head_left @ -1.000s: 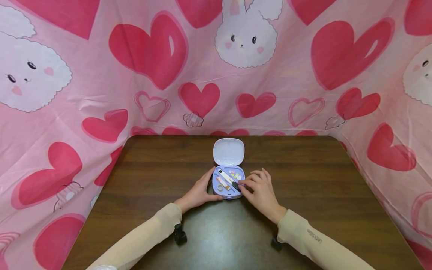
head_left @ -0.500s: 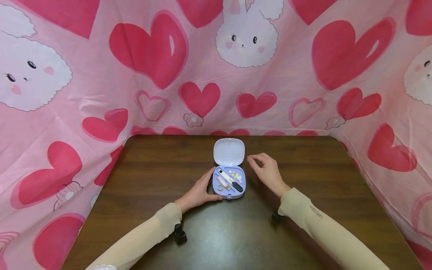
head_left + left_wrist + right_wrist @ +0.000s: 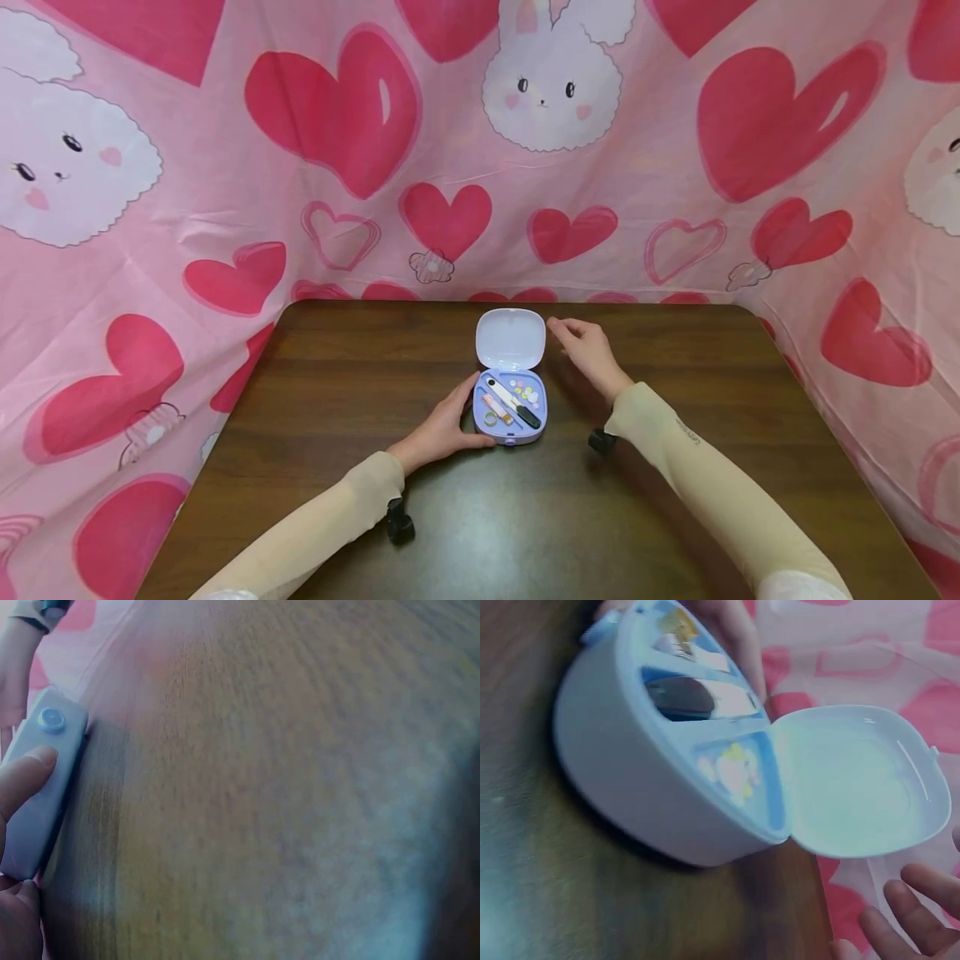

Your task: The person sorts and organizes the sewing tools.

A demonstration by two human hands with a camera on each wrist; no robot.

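A small lilac sewing box (image 3: 641,769) stands on the table with its pale lid (image 3: 511,337) raised. In its compartments lie a white tool with a black end (image 3: 528,417), several small buttons (image 3: 528,393), a gold-coloured ring (image 3: 491,418) and a pale strip with a gold end (image 3: 495,408). My left hand (image 3: 442,425) holds the box by its left side. Its thumb (image 3: 34,772) lies on the front wall below the round catch. Beside the lid's upper right edge is my right hand (image 3: 588,354). Its loosely bent fingers (image 3: 907,922) hold nothing and appear apart from the lid.
The brown wooden table (image 3: 360,350) spreads around the box. A pink cloth (image 3: 637,167) with hearts and rabbits hangs behind the table and at both sides. Dark wrist cameras sit under both forearms, one seen by the left sleeve (image 3: 400,522).
My right hand has left the black end of the white tool and moved up and away to the lid's right edge. The left hand and the box have stayed in place.
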